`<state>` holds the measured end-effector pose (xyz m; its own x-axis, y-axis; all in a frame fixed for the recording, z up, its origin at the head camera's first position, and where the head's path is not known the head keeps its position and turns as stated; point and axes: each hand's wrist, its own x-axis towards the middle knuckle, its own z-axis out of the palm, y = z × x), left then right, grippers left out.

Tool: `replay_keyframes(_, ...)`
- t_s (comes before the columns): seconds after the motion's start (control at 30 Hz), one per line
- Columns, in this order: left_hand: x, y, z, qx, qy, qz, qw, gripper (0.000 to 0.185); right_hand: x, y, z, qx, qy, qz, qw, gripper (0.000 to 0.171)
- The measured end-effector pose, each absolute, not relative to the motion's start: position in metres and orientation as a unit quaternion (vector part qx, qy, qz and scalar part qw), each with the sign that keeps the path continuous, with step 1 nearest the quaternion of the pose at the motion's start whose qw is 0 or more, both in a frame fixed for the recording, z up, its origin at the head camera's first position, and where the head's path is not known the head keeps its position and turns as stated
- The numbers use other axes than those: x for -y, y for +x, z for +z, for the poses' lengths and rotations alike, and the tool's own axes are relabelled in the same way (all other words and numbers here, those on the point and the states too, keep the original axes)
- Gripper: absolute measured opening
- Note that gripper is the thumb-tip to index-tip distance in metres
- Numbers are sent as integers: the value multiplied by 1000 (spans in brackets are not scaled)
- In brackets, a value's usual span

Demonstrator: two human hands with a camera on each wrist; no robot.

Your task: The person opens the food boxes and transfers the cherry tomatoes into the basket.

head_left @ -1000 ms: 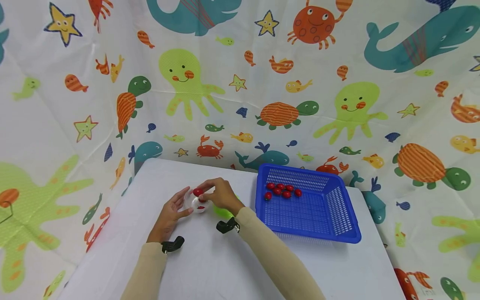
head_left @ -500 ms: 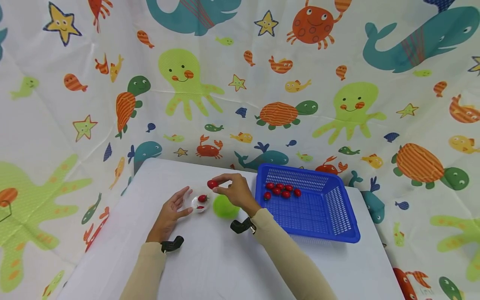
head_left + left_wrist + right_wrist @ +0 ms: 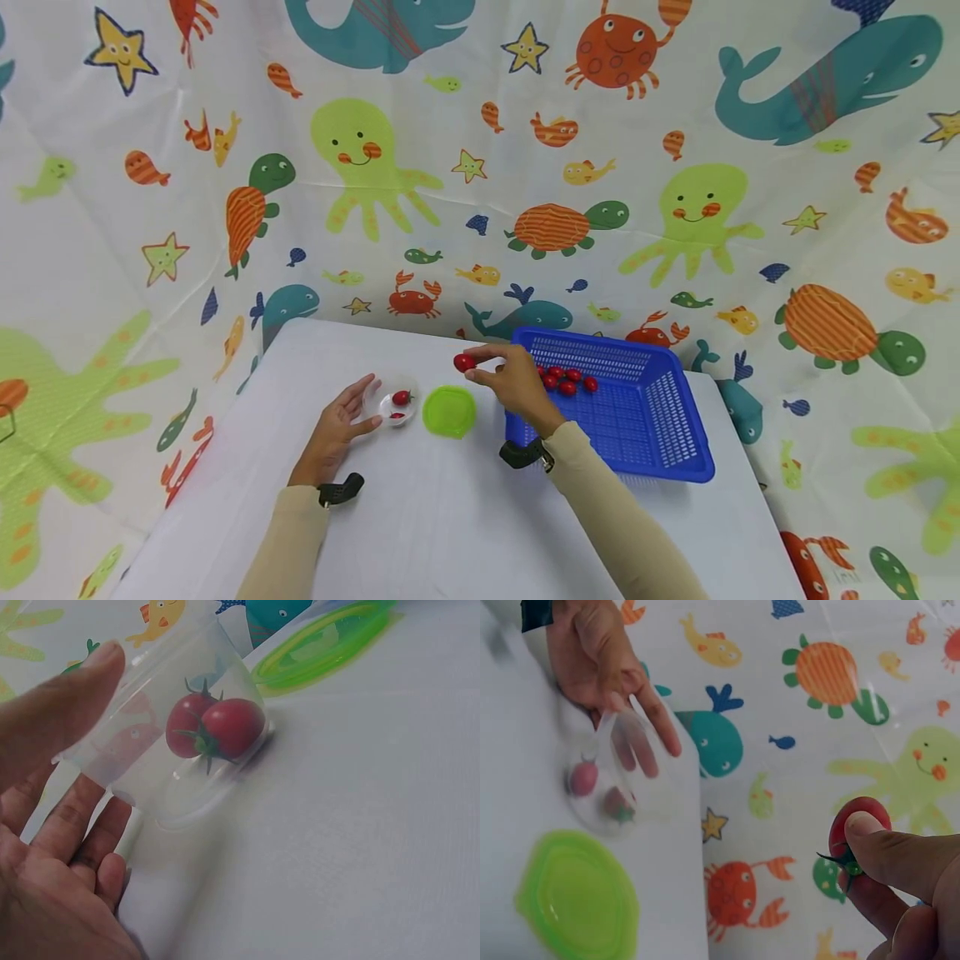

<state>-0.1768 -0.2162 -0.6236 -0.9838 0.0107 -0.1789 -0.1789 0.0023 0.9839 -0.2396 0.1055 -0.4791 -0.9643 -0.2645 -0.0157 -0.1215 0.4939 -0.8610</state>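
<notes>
A clear plastic cup point(image 3: 384, 408) stands on the white table, held between the thumb and fingers of my left hand point(image 3: 335, 431). Two red cherry tomatoes point(image 3: 234, 729) with green stems lie in its bottom. My right hand point(image 3: 517, 383) pinches another cherry tomato point(image 3: 859, 816) between thumb and fingers, its green stem showing in the right wrist view. This hand is raised beside the left rim of the blue basket point(image 3: 684, 417). A bright green plastic lid point(image 3: 449, 411) lies flat just right of the cup.
Several cherry tomatoes point(image 3: 572, 376) lie toward the back left of the basket, partly hidden by the right hand. Behind the table point(image 3: 420, 517) hangs a curtain point(image 3: 450, 175) printed with sea animals.
My right hand has lifted a cherry tomato out from over the cup and carried it right, past the green lid, toward the basket. The left hand has stayed at the cup.
</notes>
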Motion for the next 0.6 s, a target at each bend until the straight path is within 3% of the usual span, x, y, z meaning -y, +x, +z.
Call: replay_keyframes(0.6,218,-178,-623,-708,-56,700,75,80,-193,-246,-495,-841,-20,-536,68,35)
